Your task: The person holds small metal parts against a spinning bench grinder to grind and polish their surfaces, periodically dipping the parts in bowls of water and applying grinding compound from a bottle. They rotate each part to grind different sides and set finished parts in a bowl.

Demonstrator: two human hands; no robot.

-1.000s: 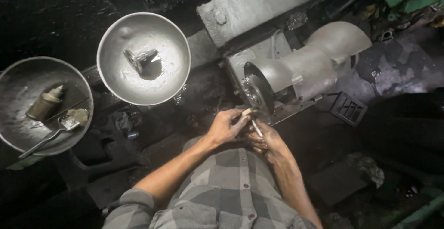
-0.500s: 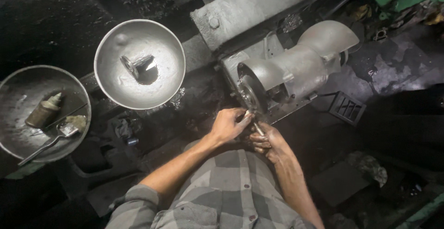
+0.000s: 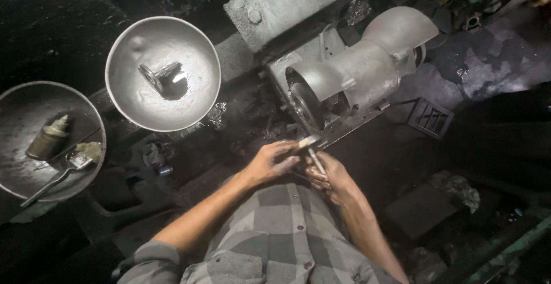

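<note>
Looking down from the head camera, both hands met just below the grinding wheel (image 3: pixel 303 107) of a grey bench grinder (image 3: pixel 356 77). Left hand (image 3: pixel 271 162) was curled tight, its grip pinched on a small metal piece (image 3: pixel 308 142) held right at the wheel's lower rim; whether piece and wheel actually touched could not be told. Right hand (image 3: pixel 330 176) sat just beside it, fingers folded around a thin metal rod (image 3: pixel 317 161) that ran up toward that same piece, so its grip was closed too. Both forearms came up out of a grey checked shirt (image 3: pixel 275 238) at the bottom edge of the view.

Away from the hands, a bright metal bowl (image 3: pixel 133 97) stood well apart at the left of the grinder, with a small shiny metal part (image 3: pixel 163 77) lying inside it. Farther left, a darker round pan (image 3: pixel 17 163) held a small bottle (image 3: pixel 50 137) and a spoon-like tool (image 3: pixel 57 175), side by side. A long grey metal block (image 3: pixel 293 0) with a bolt head lay behind the grinder, toward the top edge. Surroundings were dark and grimy, and what carried all this was too shadowed to make out.
</note>
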